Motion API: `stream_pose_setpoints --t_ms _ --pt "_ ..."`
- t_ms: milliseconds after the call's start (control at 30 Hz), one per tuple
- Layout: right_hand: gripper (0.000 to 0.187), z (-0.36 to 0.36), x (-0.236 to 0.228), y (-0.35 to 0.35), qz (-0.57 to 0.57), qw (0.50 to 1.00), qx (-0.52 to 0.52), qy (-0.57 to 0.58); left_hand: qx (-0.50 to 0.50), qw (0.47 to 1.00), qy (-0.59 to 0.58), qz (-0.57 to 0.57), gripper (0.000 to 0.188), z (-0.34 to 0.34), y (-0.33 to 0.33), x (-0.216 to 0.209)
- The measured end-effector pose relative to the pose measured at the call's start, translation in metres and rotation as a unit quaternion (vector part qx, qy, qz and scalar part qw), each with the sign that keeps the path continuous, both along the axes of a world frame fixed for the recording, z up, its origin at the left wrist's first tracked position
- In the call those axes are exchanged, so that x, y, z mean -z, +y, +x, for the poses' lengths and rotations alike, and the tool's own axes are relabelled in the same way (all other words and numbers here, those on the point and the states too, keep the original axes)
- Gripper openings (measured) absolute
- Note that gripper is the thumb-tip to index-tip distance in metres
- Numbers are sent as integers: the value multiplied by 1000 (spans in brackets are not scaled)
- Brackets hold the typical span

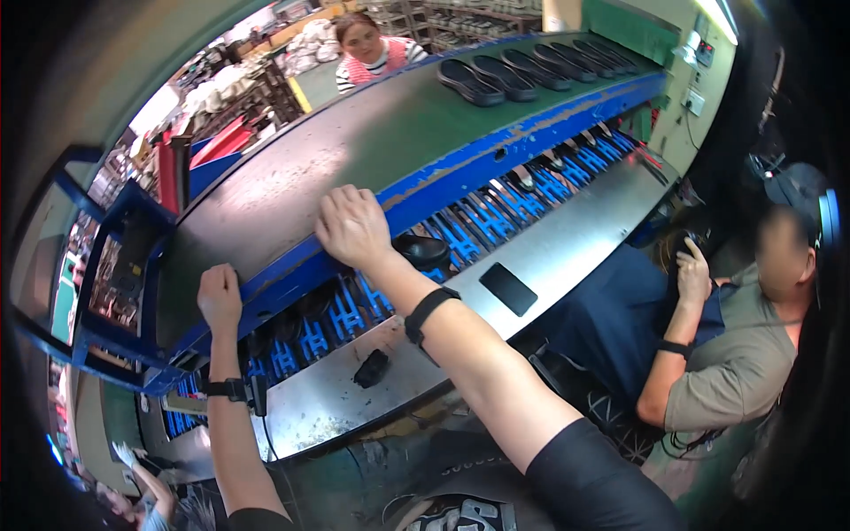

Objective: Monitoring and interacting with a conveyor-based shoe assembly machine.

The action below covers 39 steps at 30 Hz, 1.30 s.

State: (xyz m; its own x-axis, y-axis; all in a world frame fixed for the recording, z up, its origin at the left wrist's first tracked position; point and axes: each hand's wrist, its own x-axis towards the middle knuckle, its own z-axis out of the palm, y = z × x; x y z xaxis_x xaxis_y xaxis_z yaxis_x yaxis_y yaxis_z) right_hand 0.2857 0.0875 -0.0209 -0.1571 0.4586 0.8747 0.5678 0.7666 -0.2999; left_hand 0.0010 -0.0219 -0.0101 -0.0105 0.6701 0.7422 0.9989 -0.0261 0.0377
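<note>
at the conveyor [416, 199] edge, the left hand [220, 298] and right hand [354, 226] seem to wait, fingers bent, whether gripping cannot be told, so moving probably calls for loosening them.

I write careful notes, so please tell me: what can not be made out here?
Head view:
Left hand and right hand: palms, hidden by the hands' own backs.
Black shoe: left end, hidden by the right forearm.
Black lump: too dark and small to identify.
Lower-left co-worker: body partly cut off by the lower edge.
</note>
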Motion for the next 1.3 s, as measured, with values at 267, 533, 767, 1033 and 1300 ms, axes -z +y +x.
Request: stream_pose_setpoints --t_ms 267,533,767,1033,1300 --pt "16 6 1 3 16 999 23 -28 2 1000 10 -6 20 13 1 -4" --pt "17 4 2 3 17 999 28 -30 31 999 8 21 15 9 4 -4" --pt "15 5 5 6 15 999 35 -31 32 999 4 11 17 10 7 -1" --pt "16 5 3 5 29 999 24 4 29 999 -14 -6 17 2 7 0" --pt "17 12 10 3 16 999 34 -14 29 1000 -5 -9 16 14 9 5"
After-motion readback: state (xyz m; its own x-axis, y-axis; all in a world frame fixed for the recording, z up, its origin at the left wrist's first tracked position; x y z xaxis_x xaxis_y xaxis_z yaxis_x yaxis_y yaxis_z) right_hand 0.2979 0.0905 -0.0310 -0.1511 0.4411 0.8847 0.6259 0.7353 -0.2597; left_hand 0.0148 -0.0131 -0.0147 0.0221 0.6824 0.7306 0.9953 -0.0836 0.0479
